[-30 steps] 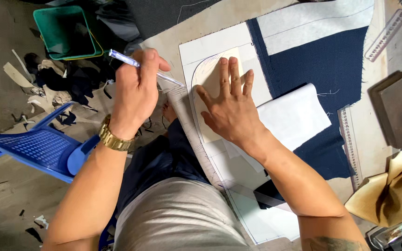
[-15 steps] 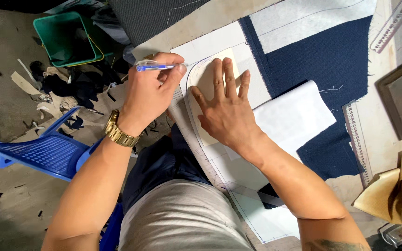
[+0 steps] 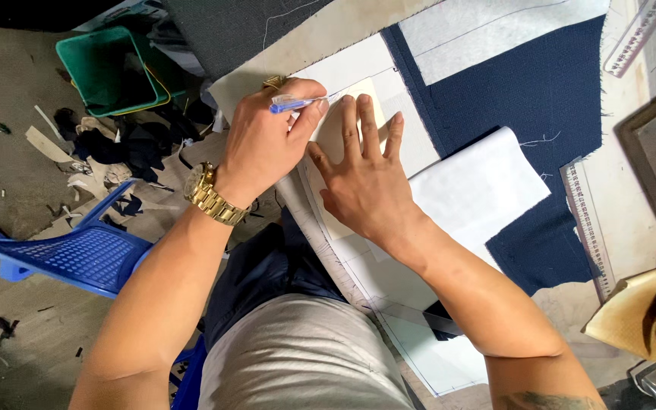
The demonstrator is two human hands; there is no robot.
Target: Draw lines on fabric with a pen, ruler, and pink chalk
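Table (image 3: 328, 30) w/ navy cloth (image 3: 540, 99), ruler (image 3: 588, 220)

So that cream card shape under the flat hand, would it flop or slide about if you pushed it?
The cream card pattern looks thin but fairly stiff: its edge lies flat and crisp on the white fabric. It is probably light and apt to slide, since the right hand presses it flat while the left hand runs a blue pen along its edge.

Left hand (image 3: 267, 144) holds a pen (image 3: 298, 102); right hand (image 3: 362, 182) flattens a cream pattern piece (image 3: 343, 125).
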